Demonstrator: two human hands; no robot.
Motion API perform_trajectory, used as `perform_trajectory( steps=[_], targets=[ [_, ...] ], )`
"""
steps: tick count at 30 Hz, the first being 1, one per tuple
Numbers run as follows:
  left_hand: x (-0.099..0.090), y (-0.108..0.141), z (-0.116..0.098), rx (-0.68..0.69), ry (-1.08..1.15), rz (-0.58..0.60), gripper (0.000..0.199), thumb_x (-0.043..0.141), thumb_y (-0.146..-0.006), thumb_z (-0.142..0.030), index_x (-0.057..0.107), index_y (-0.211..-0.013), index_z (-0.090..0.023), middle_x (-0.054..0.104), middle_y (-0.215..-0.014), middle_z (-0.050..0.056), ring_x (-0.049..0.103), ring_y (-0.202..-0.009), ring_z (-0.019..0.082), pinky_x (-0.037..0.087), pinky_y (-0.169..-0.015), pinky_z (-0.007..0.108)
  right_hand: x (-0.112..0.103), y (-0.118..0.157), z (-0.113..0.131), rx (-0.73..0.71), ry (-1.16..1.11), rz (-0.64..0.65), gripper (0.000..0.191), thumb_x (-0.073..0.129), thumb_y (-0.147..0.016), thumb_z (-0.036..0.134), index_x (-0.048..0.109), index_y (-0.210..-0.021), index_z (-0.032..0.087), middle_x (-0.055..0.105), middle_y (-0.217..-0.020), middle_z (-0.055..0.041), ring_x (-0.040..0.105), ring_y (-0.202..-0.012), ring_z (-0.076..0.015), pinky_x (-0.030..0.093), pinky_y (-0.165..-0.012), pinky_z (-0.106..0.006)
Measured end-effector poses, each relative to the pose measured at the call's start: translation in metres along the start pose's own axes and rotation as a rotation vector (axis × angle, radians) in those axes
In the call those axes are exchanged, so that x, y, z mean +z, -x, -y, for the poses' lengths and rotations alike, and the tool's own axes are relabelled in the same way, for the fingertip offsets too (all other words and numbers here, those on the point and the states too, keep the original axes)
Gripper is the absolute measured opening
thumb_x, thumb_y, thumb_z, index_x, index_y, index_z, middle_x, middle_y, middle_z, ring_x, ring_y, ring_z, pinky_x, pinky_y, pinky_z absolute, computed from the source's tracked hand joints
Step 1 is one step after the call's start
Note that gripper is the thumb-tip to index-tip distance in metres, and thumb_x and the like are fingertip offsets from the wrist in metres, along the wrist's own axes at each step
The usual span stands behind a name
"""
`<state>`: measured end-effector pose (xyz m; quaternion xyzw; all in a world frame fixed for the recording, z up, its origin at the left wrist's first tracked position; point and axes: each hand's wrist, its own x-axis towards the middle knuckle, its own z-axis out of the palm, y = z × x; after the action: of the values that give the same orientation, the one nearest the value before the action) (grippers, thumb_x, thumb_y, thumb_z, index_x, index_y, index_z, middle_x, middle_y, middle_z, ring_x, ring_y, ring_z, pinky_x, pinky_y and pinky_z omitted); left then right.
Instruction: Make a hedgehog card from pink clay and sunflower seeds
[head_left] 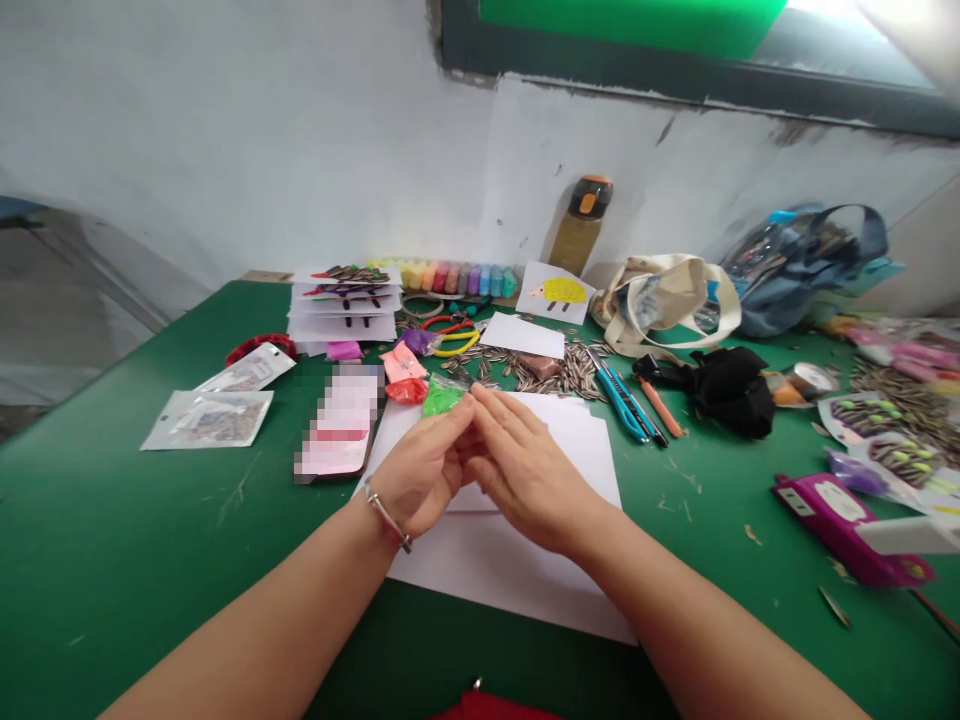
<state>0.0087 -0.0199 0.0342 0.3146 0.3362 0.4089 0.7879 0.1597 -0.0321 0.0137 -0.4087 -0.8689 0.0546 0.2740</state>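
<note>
My left hand (pixel 429 470), with a metal bracelet (pixel 388 515) at its wrist, meets my right hand (pixel 529 465) above white sheets of paper (pixel 517 590). The fingers of both hands press together at the tips and over one another; whatever lies between the palms is hidden. Just beyond the fingertips is a bright green packet (pixel 439 398). A red packet (pixel 406 391) and a pink packet (pixel 403 362) lie beside it. To the left of the papers rests a phone (pixel 345 425) with a blurred screen.
Sunflower seeds (pixel 574 372) lie scattered behind the papers, near scissors with yellow handles (pixel 457 344). A blue utility knife (pixel 624 405) is at the right. Stacked cards (pixel 341 328), a hedgehog picture (pixel 556 292) and a bottle (pixel 577 230) stand at the back. Clear packets (pixel 210 420) lie left.
</note>
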Motion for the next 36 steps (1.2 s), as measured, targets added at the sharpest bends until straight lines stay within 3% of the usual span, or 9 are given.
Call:
perform_trajectory(
  steps=[3,7,15,22,26,29,33,36],
  targets=[
    [0.003,0.003,-0.004,-0.051,0.078,0.086,0.043,0.046,-0.091,-0.047,0.061,-0.116,-0.016,0.066,-0.111,0.012,0.060,-0.104,0.023,0.049,-0.081,0.032,0.001,0.001,0.002,0.043,0.092,0.044,0.066,0.037,-0.093,0.049,0.022,-0.147,0.014,0.023,-0.153,-0.0115,0.014,-0.141,-0.0303,0.020,-0.112,-0.056],
    [0.004,0.004,-0.006,-0.098,0.162,0.187,0.049,0.042,-0.092,-0.049,0.057,-0.124,-0.016,0.063,-0.119,0.014,0.056,-0.112,0.026,0.045,-0.090,0.036,0.001,0.003,0.000,0.154,0.150,0.054,0.069,0.033,-0.092,0.053,0.018,-0.148,0.016,0.023,-0.153,-0.0109,0.013,-0.142,-0.0319,0.017,-0.111,-0.059],
    [-0.002,0.003,-0.009,-0.036,0.304,0.110,0.061,0.040,-0.087,-0.059,0.056,-0.121,-0.011,0.063,-0.116,0.016,0.055,-0.114,0.029,0.038,-0.100,0.043,0.008,0.003,0.017,-0.042,0.135,0.081,0.078,0.031,-0.091,0.059,0.015,-0.148,0.009,0.018,-0.154,-0.0131,0.005,-0.143,-0.0262,0.006,-0.116,-0.053],
    [0.002,0.006,-0.012,-0.055,0.332,0.198,0.069,0.037,-0.085,-0.065,0.053,-0.126,-0.011,0.059,-0.122,0.017,0.049,-0.121,0.031,0.035,-0.103,0.044,0.004,0.002,0.007,0.076,0.216,0.043,0.078,0.028,-0.091,0.061,0.015,-0.148,0.009,0.016,-0.154,-0.0131,0.006,-0.143,-0.0269,0.000,-0.114,-0.057],
    [-0.005,0.006,-0.018,0.014,0.325,0.135,0.073,0.040,-0.083,-0.066,0.050,-0.128,-0.010,0.057,-0.126,0.017,0.045,-0.125,0.030,0.033,-0.105,0.042,0.007,0.002,0.015,0.009,0.189,0.056,0.078,0.028,-0.091,0.061,0.018,-0.147,0.009,0.018,-0.154,-0.0127,0.005,-0.143,-0.0265,0.000,-0.114,-0.056],
    [-0.006,0.006,-0.015,-0.011,0.329,0.116,0.074,0.038,-0.083,-0.068,0.049,-0.129,-0.010,0.055,-0.129,0.017,0.042,-0.128,0.030,0.030,-0.108,0.043,0.007,0.002,0.020,-0.067,0.162,0.065,0.080,0.029,-0.090,0.063,0.018,-0.147,0.008,0.018,-0.154,-0.0126,0.006,-0.143,-0.0261,0.001,-0.115,-0.054],
    [-0.002,0.005,-0.009,-0.095,0.327,0.235,0.078,0.036,-0.079,-0.074,0.052,-0.126,-0.014,0.057,-0.126,0.016,0.043,-0.126,0.033,0.033,-0.104,0.047,0.005,0.002,0.013,-0.034,0.189,0.028,0.079,0.030,-0.090,0.062,0.014,-0.148,0.011,0.017,-0.154,-0.0131,0.009,-0.143,-0.0268,-0.001,-0.114,-0.056],
    [-0.003,0.005,-0.013,-0.062,0.324,0.247,0.079,0.037,-0.079,-0.074,0.052,-0.126,-0.013,0.057,-0.125,0.017,0.045,-0.124,0.033,0.035,-0.103,0.046,0.004,0.001,0.006,0.021,0.223,0.005,0.077,0.029,-0.091,0.061,0.014,-0.148,0.011,0.017,-0.154,-0.0136,0.009,-0.143,-0.0272,-0.004,-0.113,-0.058]
  ],
)
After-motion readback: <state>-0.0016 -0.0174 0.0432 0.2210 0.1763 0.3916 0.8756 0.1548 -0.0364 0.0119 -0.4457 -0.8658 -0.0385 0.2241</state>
